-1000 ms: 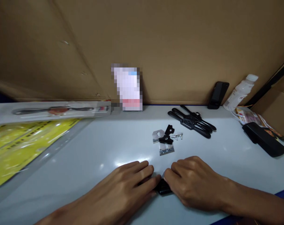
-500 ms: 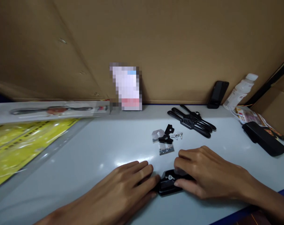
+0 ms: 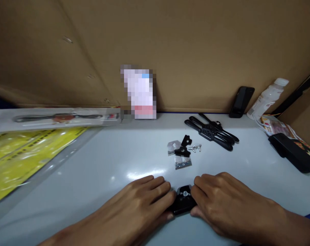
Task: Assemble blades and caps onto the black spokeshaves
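A black spokeshave [image 3: 183,202] lies at the front of the table between my hands, a silver thumbscrew [image 3: 185,193] at its middle. My left hand [image 3: 144,201] is closed round its left end. Its right end is gripped by my right hand [image 3: 220,200], fingers curled over it and thumb beneath. Both handles are hidden under my fingers. Just beyond lie black cap plates [image 3: 182,151], thin metal blades [image 3: 183,162] and a loose silver wing screw [image 3: 195,148]. Farther back, several black spokeshave bodies [image 3: 211,131] rest in a pile.
Yellow printed packaging [image 3: 34,153] in clear plastic covers the left side, with a packed spokeshave [image 3: 60,118] behind it. A blurred-out upright item [image 3: 142,95], a black phone-like object [image 3: 242,101] and a bottle [image 3: 267,99] stand by the cardboard wall. A black case [image 3: 294,152] lies right.
My right hand has shifted from the thumbscrew area to a wrapped hold on the spokeshave's right end. My left hand stays on the left end. The view has shifted slightly.
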Demonstrator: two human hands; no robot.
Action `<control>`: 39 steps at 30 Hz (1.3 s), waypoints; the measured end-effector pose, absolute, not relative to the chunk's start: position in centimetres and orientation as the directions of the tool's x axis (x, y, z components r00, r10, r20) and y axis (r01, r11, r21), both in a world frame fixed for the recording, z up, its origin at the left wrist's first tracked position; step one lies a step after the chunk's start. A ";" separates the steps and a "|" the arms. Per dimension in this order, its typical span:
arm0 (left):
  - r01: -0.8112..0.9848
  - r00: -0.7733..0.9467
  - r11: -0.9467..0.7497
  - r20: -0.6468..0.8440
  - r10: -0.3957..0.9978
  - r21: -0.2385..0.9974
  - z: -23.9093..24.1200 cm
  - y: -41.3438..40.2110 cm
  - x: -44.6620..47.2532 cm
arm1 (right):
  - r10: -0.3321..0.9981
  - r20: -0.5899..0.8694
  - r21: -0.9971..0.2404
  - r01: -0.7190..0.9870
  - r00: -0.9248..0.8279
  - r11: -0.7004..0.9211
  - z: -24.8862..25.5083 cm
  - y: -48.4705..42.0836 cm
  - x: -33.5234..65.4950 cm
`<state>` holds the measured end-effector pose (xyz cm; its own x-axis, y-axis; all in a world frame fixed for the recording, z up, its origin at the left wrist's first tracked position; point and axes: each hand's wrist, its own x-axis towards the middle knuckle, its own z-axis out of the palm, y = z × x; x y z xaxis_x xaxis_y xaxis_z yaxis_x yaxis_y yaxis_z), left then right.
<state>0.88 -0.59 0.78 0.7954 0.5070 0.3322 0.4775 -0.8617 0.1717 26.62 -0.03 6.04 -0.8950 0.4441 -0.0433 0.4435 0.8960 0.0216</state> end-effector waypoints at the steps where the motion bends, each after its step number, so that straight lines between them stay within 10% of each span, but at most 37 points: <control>1: 0.478 0.795 -0.859 0.327 0.511 0.182 0.8 -0.6 0.9 | 0.437 -0.034 0.017 0.437 -0.899 0.899 5.9 -0.1 26.6; 20: 0.438 0.789 -0.877 0.382 0.481 0.197 1.2 -0.3 0.9 | 0.539 -0.208 -0.198 0.575 -0.816 0.794 7.9 1.8 27.3; 39: 0.485 0.774 -0.844 0.337 0.536 0.229 0.3 -0.4 0.5 | 0.303 0.207 0.134 0.333 -0.930 0.933 3.7 1.3 28.9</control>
